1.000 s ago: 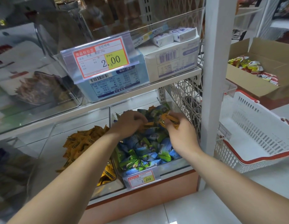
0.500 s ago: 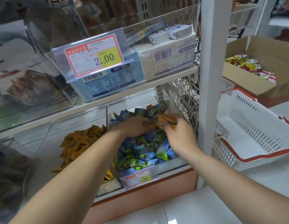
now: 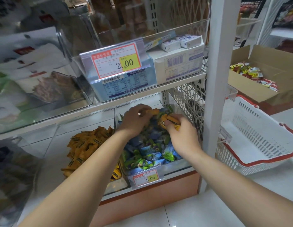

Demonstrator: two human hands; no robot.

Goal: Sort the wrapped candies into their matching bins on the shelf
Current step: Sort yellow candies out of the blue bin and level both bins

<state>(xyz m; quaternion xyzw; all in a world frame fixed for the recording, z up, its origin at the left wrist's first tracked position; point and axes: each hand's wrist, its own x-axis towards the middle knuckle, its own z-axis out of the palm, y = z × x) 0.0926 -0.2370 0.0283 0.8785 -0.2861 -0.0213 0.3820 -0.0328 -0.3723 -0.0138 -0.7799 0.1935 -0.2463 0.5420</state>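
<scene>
Both hands are inside the clear right-hand bin point(image 3: 183, 166) on the bottom shelf, which is full of blue and green wrapped candies point(image 3: 152, 153). My left hand point(image 3: 134, 120) pinches an orange wrapped candy point(image 3: 153, 111) at the back of the pile. My right hand point(image 3: 181, 133) grips several orange wrapped candies point(image 3: 171, 121) between thumb and fingers. The neighbouring clear bin point(image 3: 49, 145) to the left holds a heap of matching orange candies point(image 3: 86, 145).
A white shelf post point(image 3: 216, 95) stands right of the bin. Beyond it on the floor sit a white basket with red rim point(image 3: 265, 136) and a cardboard box point(image 3: 265, 89) of wrapped snacks. The upper shelf carries clear bins with boxes and a 2.00 price tag point(image 3: 116, 61).
Both hands stayed in the blue-green bin, shifting slightly among the candies. The left hand now pinches an orange candy; the right still grips its orange ones.
</scene>
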